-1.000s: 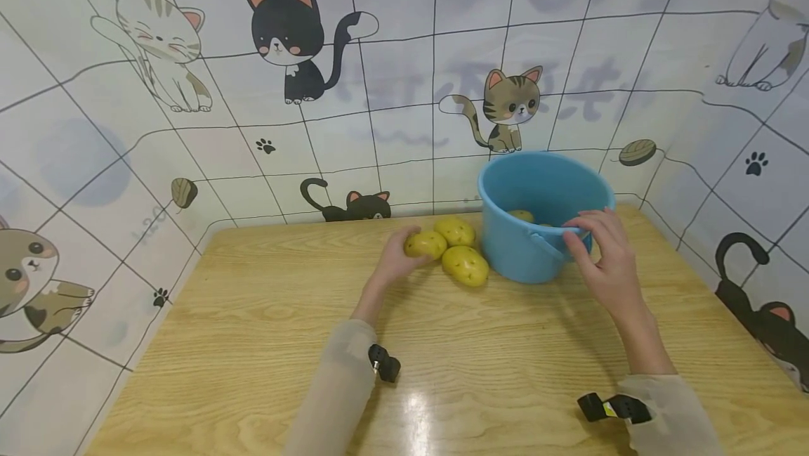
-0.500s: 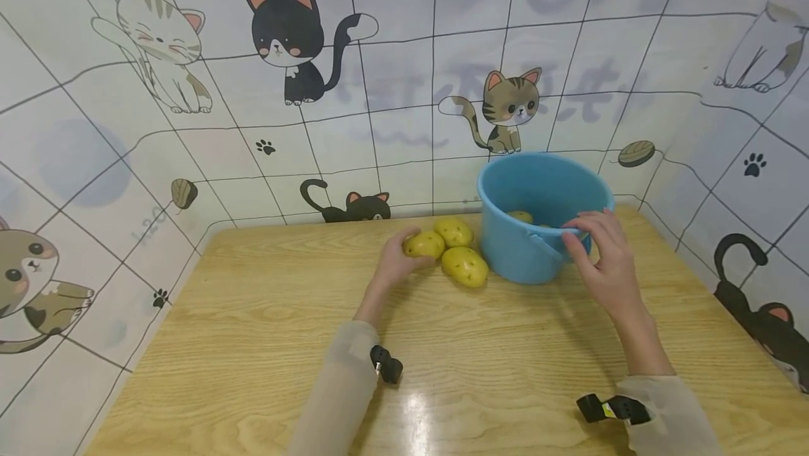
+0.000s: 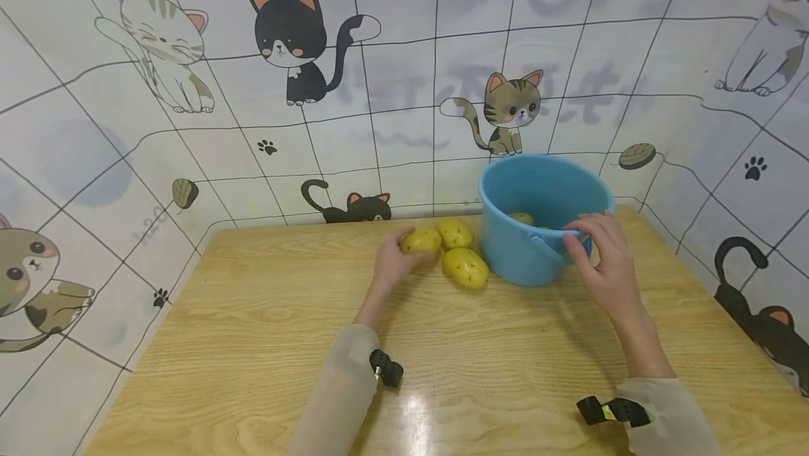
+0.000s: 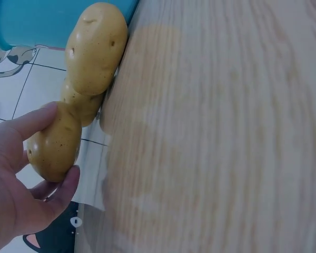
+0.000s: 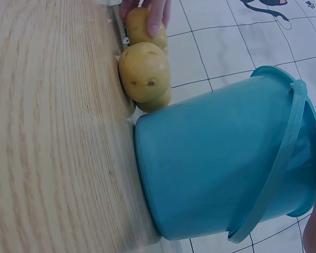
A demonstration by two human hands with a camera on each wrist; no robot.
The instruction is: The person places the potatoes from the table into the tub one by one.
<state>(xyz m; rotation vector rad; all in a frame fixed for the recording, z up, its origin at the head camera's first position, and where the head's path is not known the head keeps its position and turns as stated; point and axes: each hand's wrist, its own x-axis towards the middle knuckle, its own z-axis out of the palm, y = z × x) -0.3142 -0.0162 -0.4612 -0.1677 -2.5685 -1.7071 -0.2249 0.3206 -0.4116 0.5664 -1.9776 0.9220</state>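
Note:
My left hand (image 3: 393, 259) grips a yellow potato (image 3: 421, 240), thumb on one side and fingers on the other, as the left wrist view shows too. Two more potatoes lie just right of it: one near the back edge (image 3: 455, 234) and a larger one in front (image 3: 465, 268). Beside them stands a blue bucket (image 3: 524, 259), upright, its handle hanging down the front. My right hand (image 3: 603, 259) pinches the bucket's rim at the front right. Inside the bucket a potato (image 3: 522, 218) shows in part; the near wall hides the rest of the contents.
The wood-grain table (image 3: 272, 343) ends at the back against a white tiled wall (image 3: 404, 90) printed with cartoon cats. Similar walls rise at left and right. A black wrist camera (image 3: 386, 369) sits on the left sleeve, another (image 3: 613, 410) on the right.
My left hand and the potato in it have shifted slightly left, away from the other potatoes. The right hand keeps its place on the bucket's rim.

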